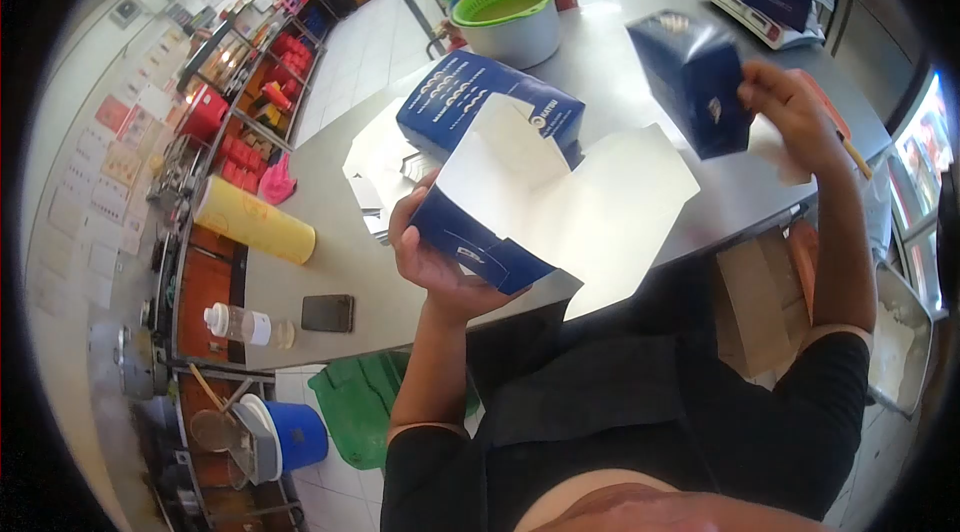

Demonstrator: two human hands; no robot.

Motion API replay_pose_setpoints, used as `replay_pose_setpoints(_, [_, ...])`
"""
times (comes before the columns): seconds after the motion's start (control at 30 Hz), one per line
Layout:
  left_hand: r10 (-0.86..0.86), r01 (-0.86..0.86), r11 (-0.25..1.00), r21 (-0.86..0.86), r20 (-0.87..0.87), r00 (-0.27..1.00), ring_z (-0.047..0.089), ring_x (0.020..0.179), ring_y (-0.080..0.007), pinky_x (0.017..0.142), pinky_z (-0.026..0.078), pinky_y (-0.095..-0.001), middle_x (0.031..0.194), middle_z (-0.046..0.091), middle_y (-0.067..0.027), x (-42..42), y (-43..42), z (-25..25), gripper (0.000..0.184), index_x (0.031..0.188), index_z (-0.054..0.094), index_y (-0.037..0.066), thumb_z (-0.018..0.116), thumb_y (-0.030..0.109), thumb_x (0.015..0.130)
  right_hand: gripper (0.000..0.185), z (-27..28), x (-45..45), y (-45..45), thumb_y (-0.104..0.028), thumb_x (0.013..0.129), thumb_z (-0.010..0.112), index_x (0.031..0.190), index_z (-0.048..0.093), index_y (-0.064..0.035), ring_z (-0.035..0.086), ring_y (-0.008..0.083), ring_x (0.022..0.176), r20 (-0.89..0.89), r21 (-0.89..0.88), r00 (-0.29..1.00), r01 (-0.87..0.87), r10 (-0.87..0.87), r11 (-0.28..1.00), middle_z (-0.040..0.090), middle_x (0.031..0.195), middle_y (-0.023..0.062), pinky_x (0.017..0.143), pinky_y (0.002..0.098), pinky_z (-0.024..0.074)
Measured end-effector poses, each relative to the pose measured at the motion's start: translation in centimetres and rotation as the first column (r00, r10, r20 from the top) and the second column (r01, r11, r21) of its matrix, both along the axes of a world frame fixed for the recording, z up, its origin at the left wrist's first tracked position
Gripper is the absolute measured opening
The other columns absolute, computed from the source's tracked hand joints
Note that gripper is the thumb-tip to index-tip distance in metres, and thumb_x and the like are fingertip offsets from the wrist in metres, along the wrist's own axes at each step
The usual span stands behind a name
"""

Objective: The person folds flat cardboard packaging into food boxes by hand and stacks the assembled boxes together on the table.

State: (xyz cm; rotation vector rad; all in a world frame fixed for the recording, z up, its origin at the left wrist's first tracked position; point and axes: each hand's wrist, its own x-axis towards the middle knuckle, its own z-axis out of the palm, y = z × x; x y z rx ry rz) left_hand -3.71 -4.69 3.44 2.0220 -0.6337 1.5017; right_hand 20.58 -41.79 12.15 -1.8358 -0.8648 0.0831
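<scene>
My left hand (432, 254) is wrapped round the lower left side of an open blue carton (485, 250), its white inside facing up and a wide flap spread to the right. On the right, my right hand (790, 112) grips the edge of a closed dark blue box (690, 82), which is slightly blurred and tilted. Behind the open carton lies another blue box (480, 97) with printed rows on its side. White folded cartons (380, 162) lie beside it, partly hidden by the boxes.
The metal table (340, 262) also holds a yellow roll (256, 220), a clear bottle (250, 326), a dark phone (328, 313) and a white tub with a green basket (505, 7). Blue boxes stand on a scale (740, 14) at the back right. Below are a blue bucket (300, 435) and a cardboard box (750, 307).
</scene>
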Motion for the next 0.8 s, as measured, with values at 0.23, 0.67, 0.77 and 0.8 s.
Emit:
replay_pose_setpoints(0.23, [-0.025, 0.022, 0.999, 0.023, 0.157, 0.987, 0.047, 0.143, -0.0491, 0.111, 0.054, -0.0576, 0.158, 0.030, -0.0195, 0.3, -1.3, -0.9, 0.118, 0.165, 0.011, 0.027, 0.093, 0.039, 0.081, 0.020, -5.3, 1.1, 3.6, -0.003, 0.095, 0.065, 0.111, 0.077, -0.0023, 0.072, 0.0355, 0.105, 0.081, -0.790, 0.965, -0.089, 0.248, 0.606, 0.077, 0.108, 0.0181, 0.099, 0.0416, 0.0535])
replay_pose_setpoints(0.67, [0.051, -0.098, 0.758, 0.645, 0.091, 0.995, 0.037, 0.155, -0.0296, 0.125, 0.031, -0.0693, 0.164, 0.037, 0.0015, 1.5, -7.4, -2.2, 0.079, 0.155, 0.038, 0.045, 0.080, 0.025, 0.091, 0.051, 4.1, -7.6, 10.4, -0.046, 0.111, 0.058, 0.135, 0.063, -0.0009, 0.067, 0.0130, 0.099, -0.303, 0.018, 0.822, -0.502, 0.483, 0.865, 0.073, 0.116, 0.0069, 0.087, 0.0305, 0.0545])
replay_pose_setpoints(0.77, [0.042, -0.056, 0.769, 0.637, 0.037, 0.998, 0.030, 0.158, -0.0383, 0.128, 0.023, -0.0675, 0.173, 0.025, -0.0057, 1.8, -7.8, -1.8, 0.082, 0.160, 0.036, 0.044, 0.080, 0.038, 0.092, 0.038, 3.2, -8.7, 10.9, -0.014, 0.105, 0.069, 0.136, 0.057, 0.0055, 0.066, 0.0128, 0.109, -0.410, 0.298, 0.690, -0.516, 0.596, 0.803, 0.071, 0.123, 0.0128, 0.096, 0.0309, 0.0541])
replay_pose_setpoints(0.8, [0.009, -0.004, 0.857, 0.515, -0.008, 1.000, 0.030, 0.158, -0.0409, 0.128, 0.023, -0.0667, 0.173, 0.023, -0.0101, 1.9, -7.8, -1.8, 0.089, 0.162, 0.033, 0.040, 0.083, 0.042, 0.089, 0.030, 3.3, -9.4, 10.5, -0.008, 0.105, 0.067, 0.133, 0.060, 0.0037, 0.065, 0.0135, 0.110, -0.369, 0.317, 0.744, -0.463, 0.557, 0.828, 0.070, 0.123, 0.0097, 0.099, 0.0319, 0.0524])
